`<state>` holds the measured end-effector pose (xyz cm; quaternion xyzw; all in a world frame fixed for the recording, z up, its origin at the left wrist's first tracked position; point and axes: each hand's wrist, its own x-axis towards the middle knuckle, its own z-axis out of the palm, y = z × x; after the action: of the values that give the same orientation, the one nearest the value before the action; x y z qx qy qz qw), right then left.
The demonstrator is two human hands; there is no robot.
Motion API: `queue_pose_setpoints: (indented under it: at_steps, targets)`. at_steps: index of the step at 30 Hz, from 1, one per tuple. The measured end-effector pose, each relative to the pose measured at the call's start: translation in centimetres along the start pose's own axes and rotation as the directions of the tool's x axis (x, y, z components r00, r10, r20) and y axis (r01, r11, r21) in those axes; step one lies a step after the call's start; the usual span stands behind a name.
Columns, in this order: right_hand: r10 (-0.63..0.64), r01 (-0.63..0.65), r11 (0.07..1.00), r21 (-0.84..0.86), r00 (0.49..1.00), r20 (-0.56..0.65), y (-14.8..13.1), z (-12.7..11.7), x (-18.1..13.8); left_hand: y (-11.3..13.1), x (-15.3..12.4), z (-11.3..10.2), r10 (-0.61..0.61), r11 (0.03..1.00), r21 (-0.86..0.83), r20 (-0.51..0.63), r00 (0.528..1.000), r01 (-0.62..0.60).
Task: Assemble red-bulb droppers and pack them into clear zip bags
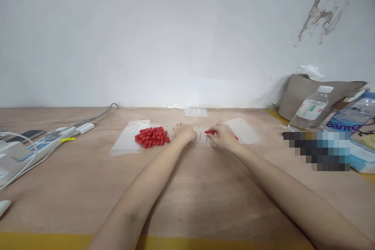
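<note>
While the right hand [224, 135] is pinching a red piece [208, 132], the half-curled left hand [184, 131] is covering thin sticks [201, 137], grip unclear.

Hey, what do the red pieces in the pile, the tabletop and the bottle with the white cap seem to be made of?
Red pieces: possibly plastic or rubber, low sheen; smooth, evenly coloured, rounded shapes.
Tabletop: probably wood or plywood, dull finish; faint brown grain-like mottling.
Bottle: likely clear, glossy plastic; see-through walls.
</note>
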<state>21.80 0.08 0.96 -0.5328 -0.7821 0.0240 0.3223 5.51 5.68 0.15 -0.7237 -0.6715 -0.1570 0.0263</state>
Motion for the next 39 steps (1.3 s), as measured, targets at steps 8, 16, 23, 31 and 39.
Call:
queue_pose_setpoints:
  at_steps: [8,16,23,31,39]
  targets:
    - [-0.229,0.239,0.969,0.065,0.964,-0.134,-0.8,3.0,-3.7,-1.7,-2.0,-1.9,0.252,0.964,-0.060,-0.119,0.960,-0.261]
    - [-0.360,0.370,0.926,0.068,0.924,-0.130,-0.5,3.5,-4.3,-7.4,-8.8,-2.2,0.675,0.735,0.046,-0.134,0.725,-0.676]
    - [-0.359,0.374,0.922,0.102,0.923,-0.135,-0.6,3.4,-4.4,-7.5,-8.5,-1.2,0.718,0.684,0.046,-0.220,0.660,-0.728]
    - [-0.334,0.345,0.928,0.145,0.938,-0.096,-1.2,2.6,-4.4,-7.5,-8.8,-1.2,0.718,0.686,0.129,-0.281,0.638,-0.716]
    - [-0.326,0.323,0.919,0.228,0.945,-0.025,-1.4,2.6,-4.4,-7.3,-8.8,-1.1,0.722,0.676,0.096,-0.284,0.631,-0.731]
